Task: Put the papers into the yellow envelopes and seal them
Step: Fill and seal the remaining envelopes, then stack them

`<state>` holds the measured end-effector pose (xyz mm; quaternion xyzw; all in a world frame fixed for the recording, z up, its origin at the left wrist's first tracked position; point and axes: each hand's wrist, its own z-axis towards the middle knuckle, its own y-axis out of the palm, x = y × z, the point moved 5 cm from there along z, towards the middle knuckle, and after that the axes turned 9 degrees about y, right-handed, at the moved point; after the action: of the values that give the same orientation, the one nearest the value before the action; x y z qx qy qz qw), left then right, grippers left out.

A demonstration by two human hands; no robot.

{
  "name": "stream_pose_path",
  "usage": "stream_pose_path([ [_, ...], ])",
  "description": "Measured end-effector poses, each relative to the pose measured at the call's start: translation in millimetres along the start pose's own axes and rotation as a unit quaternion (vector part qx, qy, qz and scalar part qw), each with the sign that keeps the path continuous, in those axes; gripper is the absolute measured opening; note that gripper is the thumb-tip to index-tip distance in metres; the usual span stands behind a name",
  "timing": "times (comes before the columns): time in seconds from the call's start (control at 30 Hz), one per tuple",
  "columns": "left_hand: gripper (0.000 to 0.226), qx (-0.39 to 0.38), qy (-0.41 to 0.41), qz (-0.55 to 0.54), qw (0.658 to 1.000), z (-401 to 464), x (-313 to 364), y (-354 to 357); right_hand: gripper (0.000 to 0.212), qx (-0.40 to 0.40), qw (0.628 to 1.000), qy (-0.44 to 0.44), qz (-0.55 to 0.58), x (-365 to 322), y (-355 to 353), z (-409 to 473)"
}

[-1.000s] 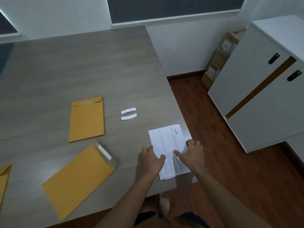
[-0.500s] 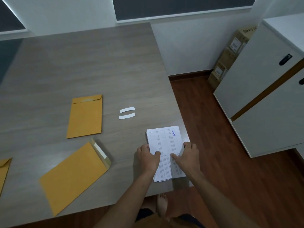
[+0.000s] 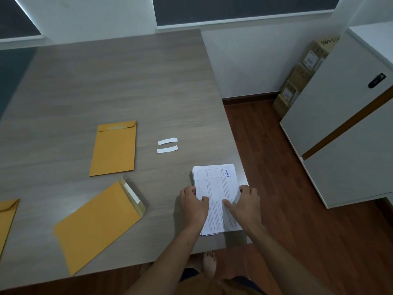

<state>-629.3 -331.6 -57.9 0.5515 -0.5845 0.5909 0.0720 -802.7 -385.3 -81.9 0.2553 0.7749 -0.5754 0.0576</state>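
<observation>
Since a second ago the left hand (image 3: 194, 206) has slid up the left edge of the stack of papers (image 3: 217, 188), and the right hand (image 3: 245, 204) has drawn in to the stack's right edge, so the two now sit level, facing each other across it. Both forearms reach in from about 6 o'clock. On each hand the thumb lies flat on the top sheet while the other fingers curl down over the stack's side edge, gripping the stack between them. Blue handwriting marks the top sheet's far right corner, too small to read; the printed text below it is illegible too. The stack lies at the table (image 3: 106, 81) corner, toward 5 o'clock. An open yellow envelope (image 3: 95, 226) with a white adhesive strip on its flap lies at 8 o'clock of the hands, a closed yellow envelope (image 3: 114, 149) at 10 o'clock, and two white strips (image 3: 167, 145) at 11 o'clock. Labelled cardboard boxes (image 3: 302, 75) stand at 2 o'clock, labels unreadable.
</observation>
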Motion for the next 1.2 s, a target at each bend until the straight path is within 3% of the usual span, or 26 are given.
stream_pose_path([
  [0.27,0.028,-0.006,-0.018,-0.028,0.999,11.5,-5.4,1.8,0.072,-0.012,1.000,0.003,0.001,-1.9,-2.5,-1.4],
  [0.83,0.038,0.014,0.055,-0.018,0.998,8.5,-7.7,12.1,0.076,-0.006,1.000,0.007,0.011,0.1,0.5,-1.6],
  [1.03,0.026,0.016,0.060,-0.027,0.998,12.5,-5.0,10.3,0.075,-0.006,1.000,0.008,0.004,-0.2,-0.1,-2.1],
  [1.2,0.047,0.003,0.081,-0.009,0.997,13.7,-13.3,14.8,0.076,0.002,1.000,0.004,0.003,1.3,1.5,-2.1],
])
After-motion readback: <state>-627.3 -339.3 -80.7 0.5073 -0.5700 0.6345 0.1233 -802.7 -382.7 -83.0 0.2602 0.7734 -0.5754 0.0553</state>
